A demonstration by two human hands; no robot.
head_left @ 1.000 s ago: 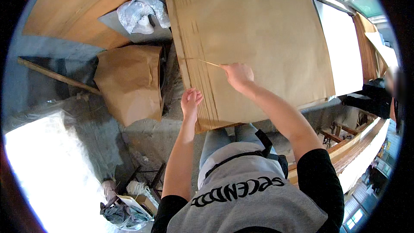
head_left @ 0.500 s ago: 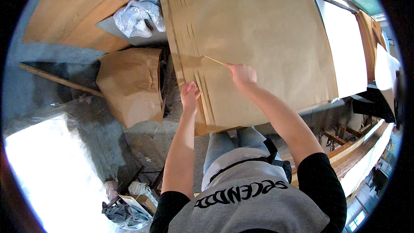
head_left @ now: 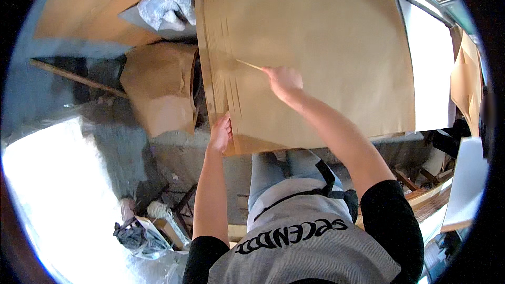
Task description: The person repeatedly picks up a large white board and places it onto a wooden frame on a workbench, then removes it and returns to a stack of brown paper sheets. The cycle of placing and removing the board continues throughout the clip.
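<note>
Grey fine-ribbed top (head_left: 310,257), bold black lettering (head_left: 288,237) across chest. Short black sleeves (head_left: 392,221). Thin black strap (head_left: 286,195) round waist, wider black loose end (head_left: 326,177). Pale blue-grey trousers (head_left: 264,174).

From the head, one wide fisheye looks down over both hands (head_left: 285,82) (head_left: 221,133).

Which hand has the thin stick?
The right hand: the thin stick juts from it over the brown paper, while the left hand shows none.
</note>
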